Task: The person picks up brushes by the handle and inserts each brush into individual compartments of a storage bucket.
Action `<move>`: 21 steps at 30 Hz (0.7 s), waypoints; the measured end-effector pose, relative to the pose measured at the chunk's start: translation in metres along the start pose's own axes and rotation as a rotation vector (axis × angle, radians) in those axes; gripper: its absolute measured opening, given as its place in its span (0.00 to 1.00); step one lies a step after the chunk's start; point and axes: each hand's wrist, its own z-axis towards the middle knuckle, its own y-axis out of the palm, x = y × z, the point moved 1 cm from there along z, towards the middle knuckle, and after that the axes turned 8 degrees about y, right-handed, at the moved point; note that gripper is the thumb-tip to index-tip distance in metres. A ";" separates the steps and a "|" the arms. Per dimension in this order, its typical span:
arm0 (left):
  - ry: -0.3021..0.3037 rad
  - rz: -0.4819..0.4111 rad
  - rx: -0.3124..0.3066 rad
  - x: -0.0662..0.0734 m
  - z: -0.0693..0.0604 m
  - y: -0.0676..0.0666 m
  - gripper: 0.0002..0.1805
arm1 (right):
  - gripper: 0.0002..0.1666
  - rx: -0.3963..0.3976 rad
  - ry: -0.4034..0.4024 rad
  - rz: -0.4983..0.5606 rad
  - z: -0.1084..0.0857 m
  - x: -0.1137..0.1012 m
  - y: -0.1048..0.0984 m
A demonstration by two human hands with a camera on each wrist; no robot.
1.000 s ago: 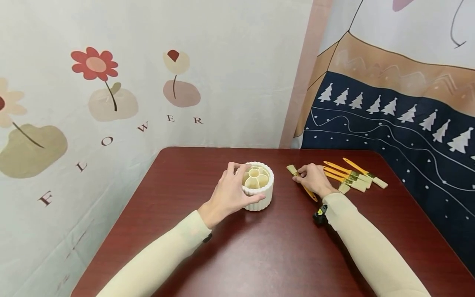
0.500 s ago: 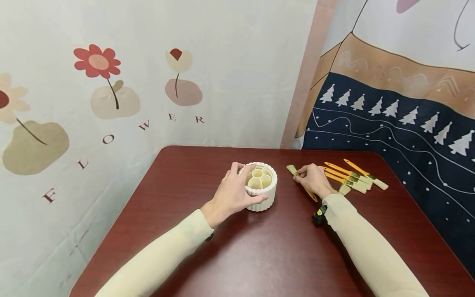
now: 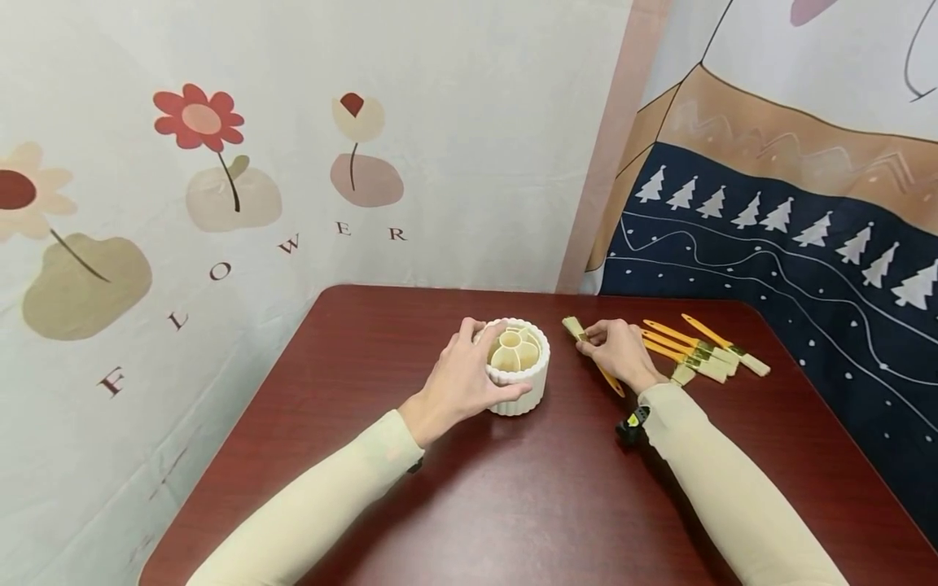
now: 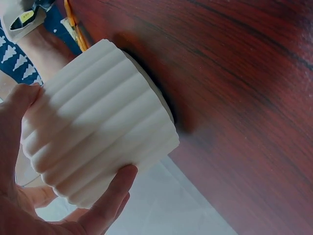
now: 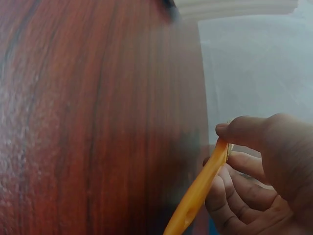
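Note:
A white ribbed round holder [image 3: 518, 392] with cream inner compartments stands upright on the table. My left hand [image 3: 463, 370] grips it from the left, with the thumb on its near side and the fingers over the far rim. In the left wrist view its wavy outer wall [image 4: 102, 122] lies between thumb and fingers. To the right of the holder, my right hand [image 3: 619, 352] pinches a flat paintbrush [image 3: 574, 328] near its metal band. The bristles point away to the left. In the right wrist view the brush's orange handle [image 5: 195, 196] hangs below the thumb and fingers.
Several more orange-handled paintbrushes [image 3: 703, 360] lie in an overlapping group right of my right hand, with one brush [image 3: 721, 342] slightly apart. The dark red table [image 3: 484, 505] ends at a printed cloth wall [image 3: 469, 146] behind.
The holder and my left hand have shifted slightly right in the view, as the head view itself moved. The brush's bristle end has risen a little in my right hand's pinch.

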 end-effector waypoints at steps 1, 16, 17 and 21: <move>0.000 0.000 0.000 0.000 0.000 0.000 0.57 | 0.21 0.000 0.003 0.010 -0.001 -0.001 -0.001; 0.017 -0.002 0.017 0.000 -0.001 -0.002 0.56 | 0.25 0.026 -0.037 0.048 -0.010 -0.019 -0.011; 0.020 -0.003 0.020 0.001 -0.001 -0.002 0.56 | 0.25 0.026 -0.036 0.047 -0.010 -0.021 -0.011; 0.028 0.001 0.026 0.001 -0.001 -0.002 0.56 | 0.25 0.015 -0.031 0.057 -0.014 -0.028 -0.014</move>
